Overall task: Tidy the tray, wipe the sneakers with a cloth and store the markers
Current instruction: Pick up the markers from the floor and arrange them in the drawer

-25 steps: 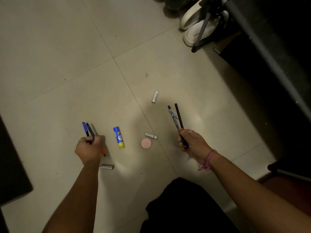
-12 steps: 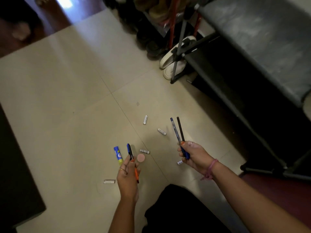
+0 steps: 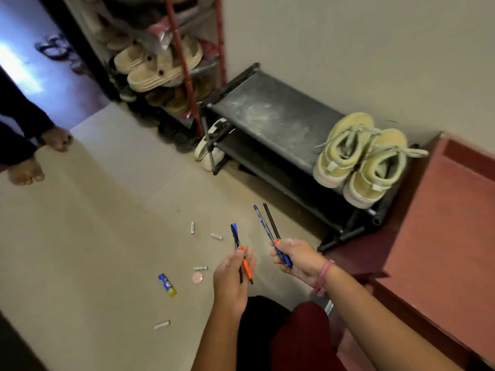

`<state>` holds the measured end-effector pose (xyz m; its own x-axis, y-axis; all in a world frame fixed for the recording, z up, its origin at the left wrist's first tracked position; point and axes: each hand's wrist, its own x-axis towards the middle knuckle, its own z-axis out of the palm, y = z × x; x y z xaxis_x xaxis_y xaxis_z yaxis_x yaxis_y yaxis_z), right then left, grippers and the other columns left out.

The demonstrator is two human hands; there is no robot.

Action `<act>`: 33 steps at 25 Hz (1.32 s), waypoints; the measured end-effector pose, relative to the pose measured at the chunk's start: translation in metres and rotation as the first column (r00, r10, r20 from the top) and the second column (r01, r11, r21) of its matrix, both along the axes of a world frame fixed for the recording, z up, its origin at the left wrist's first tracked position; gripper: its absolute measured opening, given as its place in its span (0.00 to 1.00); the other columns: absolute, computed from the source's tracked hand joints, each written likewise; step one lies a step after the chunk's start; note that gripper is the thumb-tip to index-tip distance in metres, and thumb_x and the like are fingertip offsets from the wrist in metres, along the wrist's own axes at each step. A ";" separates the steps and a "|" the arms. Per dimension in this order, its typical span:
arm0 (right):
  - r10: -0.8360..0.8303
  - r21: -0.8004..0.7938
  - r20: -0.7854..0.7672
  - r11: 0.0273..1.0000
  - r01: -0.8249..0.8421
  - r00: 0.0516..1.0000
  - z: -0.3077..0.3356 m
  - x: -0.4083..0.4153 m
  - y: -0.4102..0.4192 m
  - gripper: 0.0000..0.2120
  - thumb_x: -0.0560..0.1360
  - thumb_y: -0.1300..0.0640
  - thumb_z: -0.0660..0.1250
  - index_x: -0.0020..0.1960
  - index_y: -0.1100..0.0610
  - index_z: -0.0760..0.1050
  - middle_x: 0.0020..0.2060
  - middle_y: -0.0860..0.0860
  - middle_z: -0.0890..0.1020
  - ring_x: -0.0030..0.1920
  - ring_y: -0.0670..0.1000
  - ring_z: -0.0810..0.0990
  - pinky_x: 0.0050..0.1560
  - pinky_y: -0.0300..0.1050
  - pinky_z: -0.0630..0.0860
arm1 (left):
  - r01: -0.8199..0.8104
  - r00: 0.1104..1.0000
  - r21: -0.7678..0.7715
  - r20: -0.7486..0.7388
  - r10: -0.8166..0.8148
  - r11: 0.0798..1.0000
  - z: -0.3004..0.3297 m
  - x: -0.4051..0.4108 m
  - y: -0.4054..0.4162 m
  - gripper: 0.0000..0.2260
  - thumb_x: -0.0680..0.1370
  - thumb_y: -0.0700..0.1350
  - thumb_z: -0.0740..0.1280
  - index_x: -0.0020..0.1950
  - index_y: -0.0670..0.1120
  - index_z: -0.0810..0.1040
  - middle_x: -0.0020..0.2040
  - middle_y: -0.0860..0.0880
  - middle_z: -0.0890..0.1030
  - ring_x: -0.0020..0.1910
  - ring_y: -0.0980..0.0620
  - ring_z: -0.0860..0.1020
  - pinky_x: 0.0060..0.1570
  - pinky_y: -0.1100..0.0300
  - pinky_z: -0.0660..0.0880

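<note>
Best to gather leftovers first: glue stick (image 3: 167, 285) lies on the floor, left hand (image 3: 231, 274) pinches a blue and an orange marker (image 3: 241, 255), right hand (image 3: 296, 257) grips two pens (image 3: 265, 228); merge both bunches into one fist, freeing a hand

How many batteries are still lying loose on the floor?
4. One battery lies farthest out, one just right of it, one above the pink disc, one nearest the person. The arms may hide more.
</note>
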<state>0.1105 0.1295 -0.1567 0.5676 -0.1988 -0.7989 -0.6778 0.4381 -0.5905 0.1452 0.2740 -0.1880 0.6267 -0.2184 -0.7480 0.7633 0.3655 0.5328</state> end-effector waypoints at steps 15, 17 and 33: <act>-0.356 -0.082 0.133 0.926 0.368 0.925 0.149 -0.204 -0.007 0.13 0.81 0.56 0.59 0.42 0.57 0.78 0.32 0.49 0.79 0.30 0.44 0.72 0.28 0.36 0.66 | 0.580 0.808 -0.072 0.175 -0.563 0.811 0.147 -0.145 -0.089 0.08 0.82 0.39 0.60 0.54 0.37 0.77 0.41 0.40 0.77 0.34 0.49 0.76 0.33 0.58 0.75; -0.429 -0.086 0.110 0.895 0.438 0.897 0.154 -0.232 -0.003 0.12 0.80 0.55 0.60 0.42 0.56 0.78 0.30 0.47 0.80 0.30 0.44 0.73 0.29 0.35 0.69 | 0.635 0.761 -0.016 0.186 -0.622 0.772 0.150 -0.173 -0.095 0.08 0.82 0.39 0.60 0.54 0.38 0.78 0.39 0.42 0.77 0.31 0.51 0.74 0.30 0.60 0.73; -0.545 -0.340 -0.037 0.795 0.502 0.838 0.107 -0.389 -0.005 0.15 0.75 0.53 0.67 0.31 0.57 0.74 0.23 0.52 0.70 0.21 0.47 0.65 0.22 0.36 0.62 | 0.796 0.588 0.144 0.042 -0.808 0.587 0.115 -0.318 -0.124 0.07 0.80 0.34 0.62 0.54 0.36 0.78 0.41 0.41 0.81 0.36 0.48 0.78 0.36 0.59 0.78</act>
